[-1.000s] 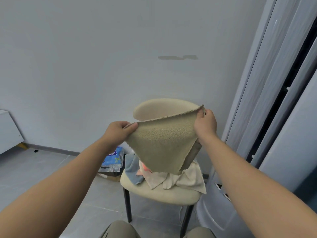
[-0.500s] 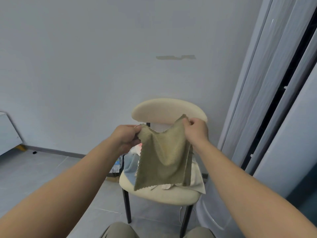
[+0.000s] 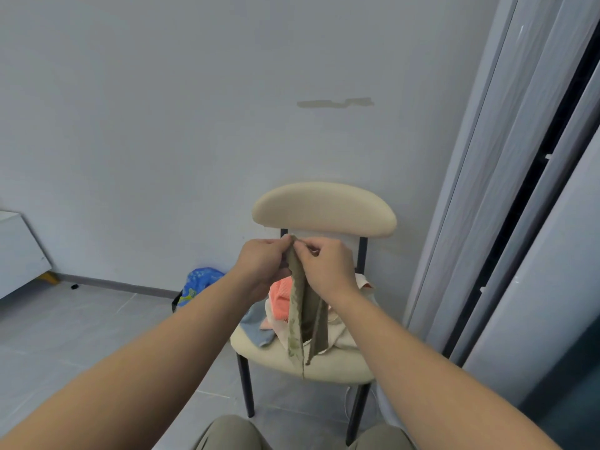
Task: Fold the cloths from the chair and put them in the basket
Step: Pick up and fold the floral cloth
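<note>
In the middle of the frame both hands are meeting at the top edge of an olive cloth [image 3: 300, 319], which is hanging in front of the chair [image 3: 324, 209]. The left hand [image 3: 259, 267] is pinching the upper corners, its fingers curled tight on the fabric. The right hand [image 3: 328, 267] is pinching the same edge from the other side with bent fingers. The two hands are sitting just beside each other. The cloth is drooping as a narrow doubled strip, its lower end dangling before the front of the seat; whether it is touching the heap there I cannot tell.

On the seat, in the lower centre, a pink cloth [image 3: 281, 297], a blue cloth [image 3: 256, 331] and a cream cloth [image 3: 344, 334] are lying in a loose, unfolded heap. A blue bag [image 3: 198, 284] is sitting on the floor left of the chair. The basket is not showing anywhere.

The step in hand appears to be the first fold of the olive cloth, with its halves hanging face to face. The next move is likely calling for one hand to take both corners while the other catches the lower end and doubles the strip again with its edges lined up.
</note>
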